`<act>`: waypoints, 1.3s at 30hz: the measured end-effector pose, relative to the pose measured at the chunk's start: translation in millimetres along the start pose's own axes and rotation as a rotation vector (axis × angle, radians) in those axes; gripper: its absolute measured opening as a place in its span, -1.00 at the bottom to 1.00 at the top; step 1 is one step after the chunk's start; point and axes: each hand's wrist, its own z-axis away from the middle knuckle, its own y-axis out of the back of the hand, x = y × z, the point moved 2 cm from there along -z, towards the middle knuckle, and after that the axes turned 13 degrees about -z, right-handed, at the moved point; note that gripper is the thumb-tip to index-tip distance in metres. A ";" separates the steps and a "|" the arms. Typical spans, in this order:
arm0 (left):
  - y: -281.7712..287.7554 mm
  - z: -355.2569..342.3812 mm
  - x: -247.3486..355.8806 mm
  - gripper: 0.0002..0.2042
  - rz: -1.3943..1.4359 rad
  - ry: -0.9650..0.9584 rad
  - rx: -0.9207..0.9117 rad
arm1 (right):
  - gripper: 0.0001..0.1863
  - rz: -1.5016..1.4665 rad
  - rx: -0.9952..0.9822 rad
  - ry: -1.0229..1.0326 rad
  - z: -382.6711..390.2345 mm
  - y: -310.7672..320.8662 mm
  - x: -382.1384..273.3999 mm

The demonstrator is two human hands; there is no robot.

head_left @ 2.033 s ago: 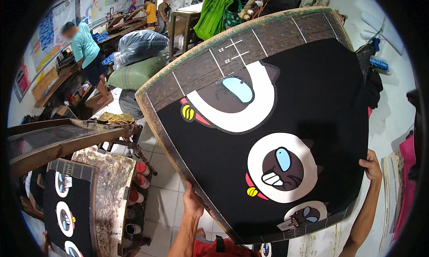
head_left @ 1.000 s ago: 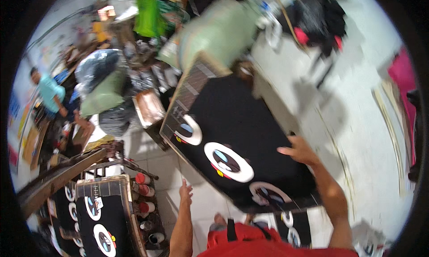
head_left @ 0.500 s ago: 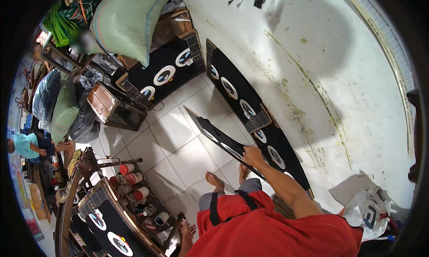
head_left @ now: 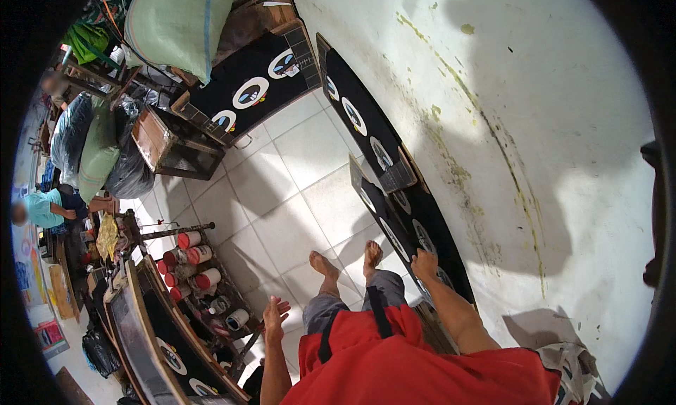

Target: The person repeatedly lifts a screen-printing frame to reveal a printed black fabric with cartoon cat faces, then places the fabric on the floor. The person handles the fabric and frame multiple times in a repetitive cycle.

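Co-worker (head_left: 46,209) at far left, teal shirt, dark shorts. Next, packed side by side: dark plastic bag (head_left: 70,141), green sack (head_left: 98,167), black bag (head_left: 132,176). Yellow cloth (head_left: 107,236) lower down. At lower left, screen (head_left: 137,334) tilted in wooden frame, mesh side visible; left board (head_left: 179,341) just right of it, black cloth on top, round white prints showing. Box (head_left: 176,148) right of black bag, dark wood, brownish side. Big sack (head_left: 179,25) at top, pale green, blue stripe, overlapping part of back board (head_left: 236,84) in view. Back board set on edge by tile floor (head_left: 282,172), black cloth, three round prints in a row. Pots (head_left: 201,255) clustered just right of left board, mostly red lids.

Left hand (head_left: 274,313) open, fingers apart, nothing in grasp, near pots. Bare feet (head_left: 324,264) on floor. Red shirt (head_left: 415,363) at bottom.

Held board (head_left: 389,218) right of feet: steeply tilted, seen nearly edge-on, white prints facing left. Can't tell whether lower edge touches floor. Right hand (head_left: 424,265) closed over upper edge. Wall boards (head_left: 367,120) just behind, leaning along white wall (head_left: 584,158), same prints, one overlapping the next. Yellow-green stains and broad shadows on wall. Plastic bag (head_left: 574,373) at lower right.
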 end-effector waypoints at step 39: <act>-11.3 49.0 -77.2 -0.55 -0.103 0.232 0.104 | -0.83 0.213 0.058 -0.179 -10.2 -13.2 152.0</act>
